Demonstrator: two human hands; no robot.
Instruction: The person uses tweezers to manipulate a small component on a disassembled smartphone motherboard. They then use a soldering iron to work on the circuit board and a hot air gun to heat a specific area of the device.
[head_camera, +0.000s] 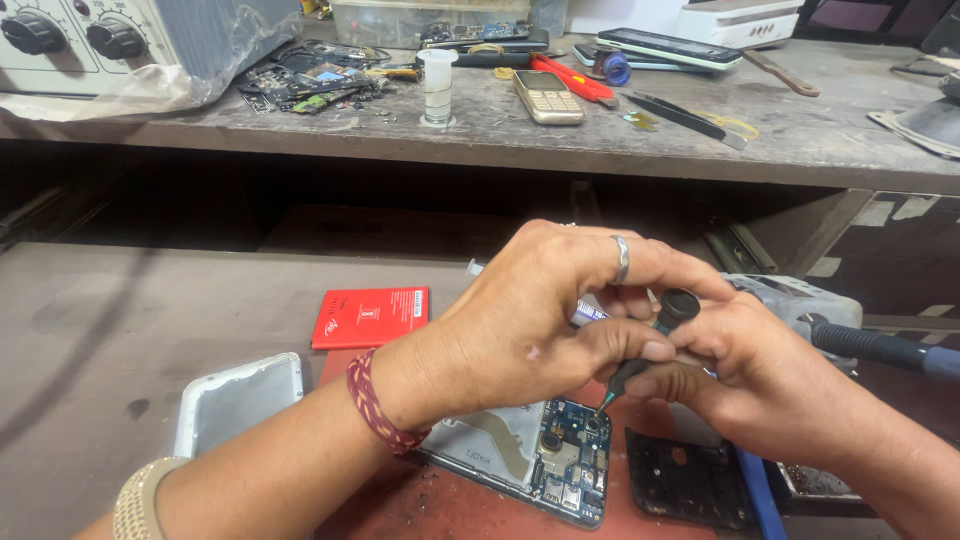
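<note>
An opened phone lies on a red mat, its blue circuit board bared. My left hand, with a ring and a red thread bracelet, and my right hand together grip a small black screwdriver. Its tip touches the board near the camera module. My left thumb presses on the shaft, and the black cap sits between the fingers of both hands.
A red battery and a white back cover lie to the left. A black plastic frame lies on the right. The upper shelf holds a keypad phone, a white bottle, tweezers, board scraps, and a knobbed unit.
</note>
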